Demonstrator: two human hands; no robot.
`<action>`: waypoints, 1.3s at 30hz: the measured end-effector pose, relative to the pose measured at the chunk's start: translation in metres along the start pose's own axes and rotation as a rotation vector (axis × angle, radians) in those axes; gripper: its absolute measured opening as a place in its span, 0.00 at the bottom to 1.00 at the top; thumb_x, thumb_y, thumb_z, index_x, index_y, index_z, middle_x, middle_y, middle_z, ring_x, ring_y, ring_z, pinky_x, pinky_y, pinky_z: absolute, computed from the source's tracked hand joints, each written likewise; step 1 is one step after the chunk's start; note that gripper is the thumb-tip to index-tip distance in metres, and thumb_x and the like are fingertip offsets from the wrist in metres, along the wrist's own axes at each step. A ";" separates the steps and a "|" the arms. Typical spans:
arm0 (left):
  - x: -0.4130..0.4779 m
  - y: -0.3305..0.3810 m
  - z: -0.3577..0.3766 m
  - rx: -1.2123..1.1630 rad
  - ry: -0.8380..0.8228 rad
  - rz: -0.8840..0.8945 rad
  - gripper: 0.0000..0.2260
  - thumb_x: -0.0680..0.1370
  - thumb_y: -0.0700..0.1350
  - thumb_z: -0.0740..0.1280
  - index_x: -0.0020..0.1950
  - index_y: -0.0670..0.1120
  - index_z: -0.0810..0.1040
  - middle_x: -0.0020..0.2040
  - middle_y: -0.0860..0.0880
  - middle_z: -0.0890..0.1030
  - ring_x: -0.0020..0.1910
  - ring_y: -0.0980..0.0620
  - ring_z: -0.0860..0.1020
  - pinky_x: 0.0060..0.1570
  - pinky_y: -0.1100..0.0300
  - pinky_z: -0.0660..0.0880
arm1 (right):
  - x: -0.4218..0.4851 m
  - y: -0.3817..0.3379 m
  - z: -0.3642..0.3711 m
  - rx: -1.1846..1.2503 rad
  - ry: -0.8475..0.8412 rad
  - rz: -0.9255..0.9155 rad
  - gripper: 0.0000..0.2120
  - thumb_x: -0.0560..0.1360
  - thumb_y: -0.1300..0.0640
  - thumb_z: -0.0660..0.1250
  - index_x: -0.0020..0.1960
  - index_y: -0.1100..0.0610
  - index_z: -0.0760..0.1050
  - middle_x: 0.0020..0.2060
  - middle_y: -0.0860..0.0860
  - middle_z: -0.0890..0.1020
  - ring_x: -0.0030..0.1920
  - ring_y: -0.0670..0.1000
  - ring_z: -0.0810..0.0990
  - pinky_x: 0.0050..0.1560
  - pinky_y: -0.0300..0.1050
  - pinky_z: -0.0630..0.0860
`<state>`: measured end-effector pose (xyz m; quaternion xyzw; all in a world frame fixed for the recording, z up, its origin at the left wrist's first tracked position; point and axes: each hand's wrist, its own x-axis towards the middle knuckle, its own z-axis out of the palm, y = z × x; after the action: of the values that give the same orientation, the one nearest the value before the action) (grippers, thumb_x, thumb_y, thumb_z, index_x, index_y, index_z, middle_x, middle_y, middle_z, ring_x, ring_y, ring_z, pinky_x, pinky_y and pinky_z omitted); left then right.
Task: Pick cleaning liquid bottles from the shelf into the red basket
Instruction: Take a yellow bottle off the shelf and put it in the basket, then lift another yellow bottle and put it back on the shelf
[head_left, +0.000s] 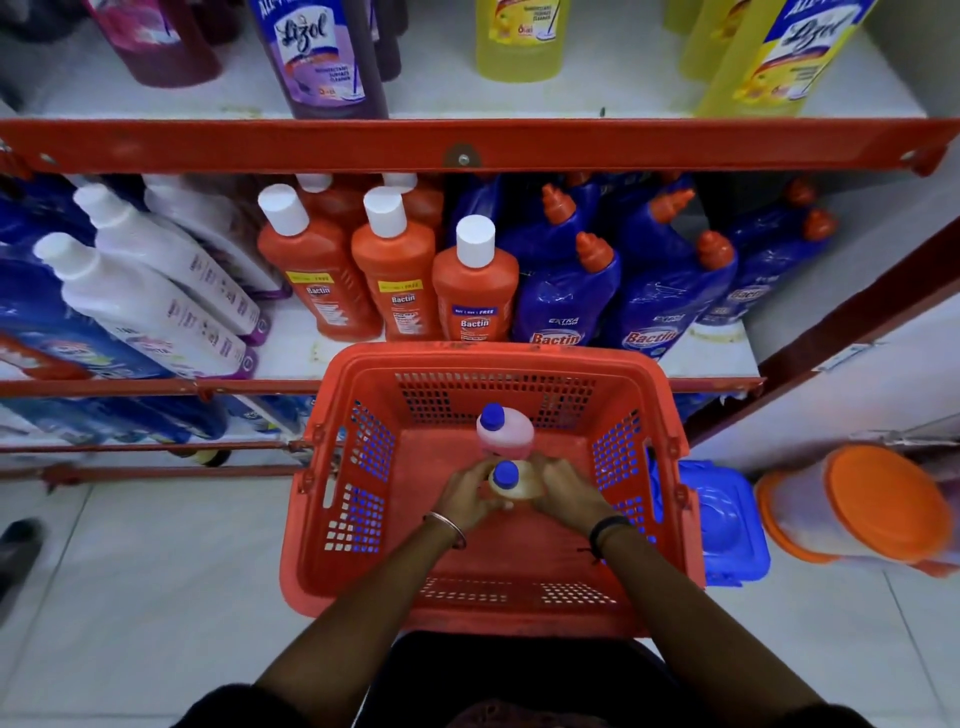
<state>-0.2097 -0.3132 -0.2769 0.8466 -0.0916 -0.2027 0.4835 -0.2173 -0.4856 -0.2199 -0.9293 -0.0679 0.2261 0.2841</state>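
While the red basket (363, 519) sits on the floor near the shelf (467, 145), the left hand (465, 496) and right hand (563, 491) wrap their fingers around a blue-capped bottle (506, 480) inside it, touching a pink bottle (506, 431).

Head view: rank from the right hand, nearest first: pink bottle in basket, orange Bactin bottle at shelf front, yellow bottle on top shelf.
1. Pink bottle, in the red basket, just beyond the right hand.
2. Orange Bactin bottle, middle shelf front.
3. Yellow bottle, top shelf.
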 end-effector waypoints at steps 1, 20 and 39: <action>0.000 0.000 0.000 0.004 0.004 -0.001 0.30 0.60 0.46 0.74 0.60 0.38 0.75 0.56 0.41 0.80 0.53 0.50 0.77 0.51 0.62 0.71 | -0.001 -0.002 -0.001 0.001 0.010 0.007 0.14 0.73 0.64 0.64 0.58 0.64 0.73 0.55 0.63 0.81 0.55 0.61 0.80 0.52 0.51 0.74; 0.017 0.160 -0.133 0.431 0.441 0.717 0.15 0.76 0.46 0.62 0.62 0.44 0.73 0.62 0.46 0.76 0.62 0.52 0.72 0.62 0.59 0.65 | -0.034 -0.054 -0.171 0.358 0.637 -0.328 0.11 0.71 0.57 0.72 0.52 0.51 0.77 0.48 0.46 0.84 0.50 0.41 0.81 0.49 0.41 0.79; 0.116 0.251 -0.216 0.720 0.702 0.586 0.30 0.74 0.60 0.56 0.72 0.48 0.60 0.73 0.45 0.63 0.72 0.48 0.59 0.68 0.46 0.55 | 0.022 -0.003 -0.387 0.703 0.870 -0.414 0.31 0.67 0.49 0.73 0.65 0.48 0.62 0.56 0.52 0.78 0.49 0.48 0.82 0.40 0.43 0.79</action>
<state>-0.0016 -0.3144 0.0063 0.9135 -0.2195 0.2762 0.2026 -0.0200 -0.6695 0.0579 -0.7543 -0.0459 -0.2266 0.6145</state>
